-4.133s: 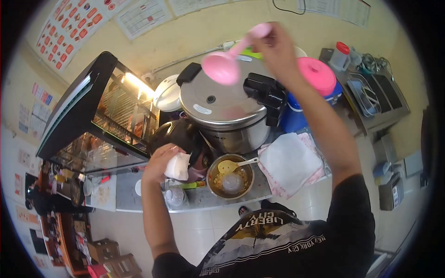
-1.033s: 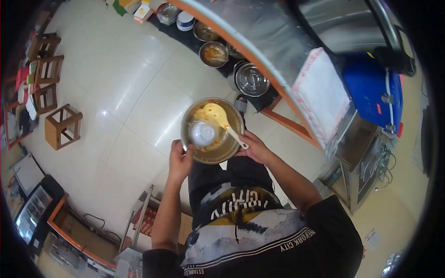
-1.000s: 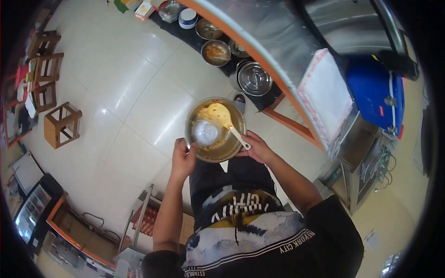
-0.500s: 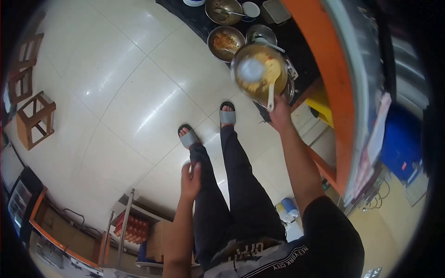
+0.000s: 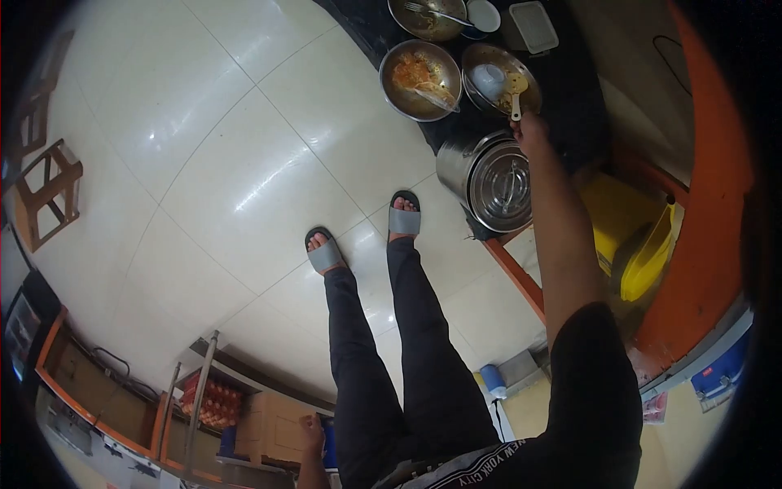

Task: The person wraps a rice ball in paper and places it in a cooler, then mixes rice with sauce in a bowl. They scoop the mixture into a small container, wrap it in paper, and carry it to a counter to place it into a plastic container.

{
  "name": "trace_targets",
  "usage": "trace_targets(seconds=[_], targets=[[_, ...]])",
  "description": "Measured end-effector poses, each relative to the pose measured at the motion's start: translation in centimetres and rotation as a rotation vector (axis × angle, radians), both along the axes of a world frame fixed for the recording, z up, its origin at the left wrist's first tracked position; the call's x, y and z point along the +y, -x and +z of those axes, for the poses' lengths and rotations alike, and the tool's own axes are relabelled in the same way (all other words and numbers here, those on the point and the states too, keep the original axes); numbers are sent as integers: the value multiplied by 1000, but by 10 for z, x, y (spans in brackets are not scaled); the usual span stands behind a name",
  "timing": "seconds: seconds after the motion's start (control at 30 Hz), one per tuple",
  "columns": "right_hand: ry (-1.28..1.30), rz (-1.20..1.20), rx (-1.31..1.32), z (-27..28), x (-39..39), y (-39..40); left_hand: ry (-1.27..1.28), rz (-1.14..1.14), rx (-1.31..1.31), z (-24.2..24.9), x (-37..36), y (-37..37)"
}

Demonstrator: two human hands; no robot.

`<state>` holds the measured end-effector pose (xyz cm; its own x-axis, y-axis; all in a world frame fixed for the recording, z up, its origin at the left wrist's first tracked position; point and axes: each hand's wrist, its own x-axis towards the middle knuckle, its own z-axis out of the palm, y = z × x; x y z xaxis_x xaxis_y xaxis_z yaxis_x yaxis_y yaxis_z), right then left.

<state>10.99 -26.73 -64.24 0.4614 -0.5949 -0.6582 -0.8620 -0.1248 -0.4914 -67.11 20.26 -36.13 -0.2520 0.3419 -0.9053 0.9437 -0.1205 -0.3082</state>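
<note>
My right hand (image 5: pixel 531 133) is closed at the near rim of a metal bowl (image 5: pixel 531 80), by the handle of a pale spoon (image 5: pixel 516 104). Inside that bowl are a small white bowl (image 5: pixel 489 80) and yellowish food remains. It sits on the dark counter, apparently on top of another bowl. To its left stands a metal bowl with orange-red food remains (image 5: pixel 414 73). A lidded steel pot (image 5: pixel 498 181) is just below my right forearm. My left hand (image 5: pixel 311 432) hangs low with curled fingers, holding nothing visible, in front of a cardboard box (image 5: pixel 273 425).
Farther along the dark counter are a bowl with a fork (image 5: pixel 428 18), a white cup (image 5: pixel 484 16) and a rectangular plastic container (image 5: pixel 533 27). A yellow bin (image 5: pixel 648 253) stands right, beside an orange frame (image 5: pixel 713 204). A wooden stool (image 5: pixel 49 196) is at left. Egg trays (image 5: pixel 213 403) fill a shelf.
My right hand has moved the bowl away from over the pot and down onto the counter bowls, uncovering the pot lid. My left hand has dropped back toward my body, its fingers now curled.
</note>
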Motion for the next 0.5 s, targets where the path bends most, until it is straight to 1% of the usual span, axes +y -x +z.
trace_targets(seconds=[0.03,0.13,0.17,0.23,0.27,0.3,0.33,0.4,0.47,0.5], targets=[[42,6,44,6,5,0,7,22,-42,-2,-3,-6],[156,230,139,13,-1,0,48,62,-125,-9,-6,-54],[185,259,140,23,3,2,21,121,-135,-5,-8,-89],[241,316,140,49,17,13,11,143,-206,-10,4,-98],[191,308,50,51,16,15,4,156,-245,-14,10,-100],[141,300,-39,46,13,22,-5,164,-259,-17,16,-101],[92,293,-125,28,4,34,-12,171,-271,-20,24,-97],[300,478,-214,-29,-46,41,-38,202,-294,-20,35,-96],[374,404,-293,-21,-48,53,-62,245,-301,-9,42,-92],[470,462,-149,-17,-53,52,-78,250,-279,-7,44,-90]])
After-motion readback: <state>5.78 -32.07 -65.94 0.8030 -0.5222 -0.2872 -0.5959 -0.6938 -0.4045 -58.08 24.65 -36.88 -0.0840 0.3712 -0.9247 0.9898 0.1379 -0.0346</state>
